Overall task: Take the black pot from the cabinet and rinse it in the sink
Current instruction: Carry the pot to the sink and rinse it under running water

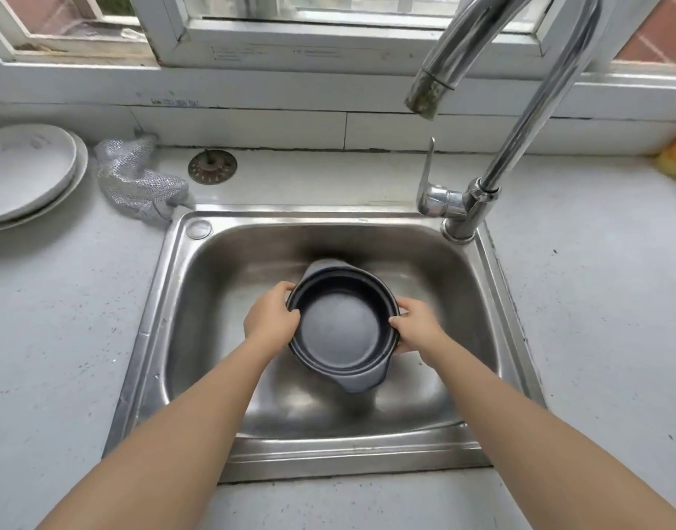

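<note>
The black pot (342, 328) is held over the middle of the stainless sink (221, 459), mouth up and tipped a little toward the person, so its cabinet stage looks finished and the rinse is what remains. The left hand (269, 319) grips the rim on the pot's left side, fingers curled over the lip; the right hand (414, 325) grips the right side the same way, thumb on the rim and fingers wrapped beneath. Both hands are clamped on the pot, not loose.

The pot has 2 stubby lug handles, 1 at the far edge and 1 at the near edge, and neither is being used. It reads as rigid, thick-walled and probably ceramic or coated metal, so likely fairly heavy and liable to chip if it knocks the steel basin. Once wet, its smooth dark surface will probably turn slippery, and the 2 lugs would give a surer hold than the plain rim.

The faucet (519, 120) stands at the sink's far right corner, its spout (424, 95) ending above and right of the pot; no water is visible. The lever (428, 174) stands upright.

On the counter (61, 338) left of the sink lie stacked white plates (26, 170), a mesh scouring cloth (137, 181) near the sink's far left corner, and a drain strainer (212, 167).
</note>
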{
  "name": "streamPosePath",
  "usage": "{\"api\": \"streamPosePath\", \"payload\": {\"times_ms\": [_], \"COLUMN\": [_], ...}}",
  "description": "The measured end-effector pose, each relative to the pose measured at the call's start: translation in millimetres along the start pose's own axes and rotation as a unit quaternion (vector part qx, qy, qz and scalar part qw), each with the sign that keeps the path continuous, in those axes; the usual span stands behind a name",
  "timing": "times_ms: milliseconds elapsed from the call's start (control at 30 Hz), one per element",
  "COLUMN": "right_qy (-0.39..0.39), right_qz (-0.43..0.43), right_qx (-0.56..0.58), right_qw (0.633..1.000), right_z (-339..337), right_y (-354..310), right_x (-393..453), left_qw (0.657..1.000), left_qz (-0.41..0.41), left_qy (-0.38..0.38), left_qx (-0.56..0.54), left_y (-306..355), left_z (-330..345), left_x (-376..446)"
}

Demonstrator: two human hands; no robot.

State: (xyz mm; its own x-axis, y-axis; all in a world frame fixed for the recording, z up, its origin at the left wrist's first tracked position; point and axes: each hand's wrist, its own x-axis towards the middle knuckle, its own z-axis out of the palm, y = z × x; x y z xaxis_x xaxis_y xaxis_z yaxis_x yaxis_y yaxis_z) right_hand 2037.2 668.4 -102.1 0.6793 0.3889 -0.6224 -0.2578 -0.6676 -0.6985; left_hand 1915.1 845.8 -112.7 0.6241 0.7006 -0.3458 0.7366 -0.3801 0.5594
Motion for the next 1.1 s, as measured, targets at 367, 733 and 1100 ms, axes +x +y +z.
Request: {"api": "streamPosePath", "payload": {"times_ms": [367, 733, 1100], "right_qy": [-0.011, -0.002, 0.130], "right_qz": [0.021, -0.015, -0.230], "right_qx": [0.010, -0.046, -0.139], "right_qw": [1.000, 0.999, 0.954], "right_z": [1.2, -3.3, -40.9], "right_y": [4.5, 5.3, -63.3], "right_x": [13.7, 1.1, -54.6], "left_qw": [1.000, 0.997, 0.998], "left_qz": [-0.018, -0.031, -0.029], "left_qy": [0.006, -0.011, -0.051], "left_qx": [-0.019, -0.072, -0.022], "left_y": [-6.7, -13.1, -6.7], "left_z": [10.0, 7.3, -14.0], "left_x": [4.2, -13.5, -42.5]}}
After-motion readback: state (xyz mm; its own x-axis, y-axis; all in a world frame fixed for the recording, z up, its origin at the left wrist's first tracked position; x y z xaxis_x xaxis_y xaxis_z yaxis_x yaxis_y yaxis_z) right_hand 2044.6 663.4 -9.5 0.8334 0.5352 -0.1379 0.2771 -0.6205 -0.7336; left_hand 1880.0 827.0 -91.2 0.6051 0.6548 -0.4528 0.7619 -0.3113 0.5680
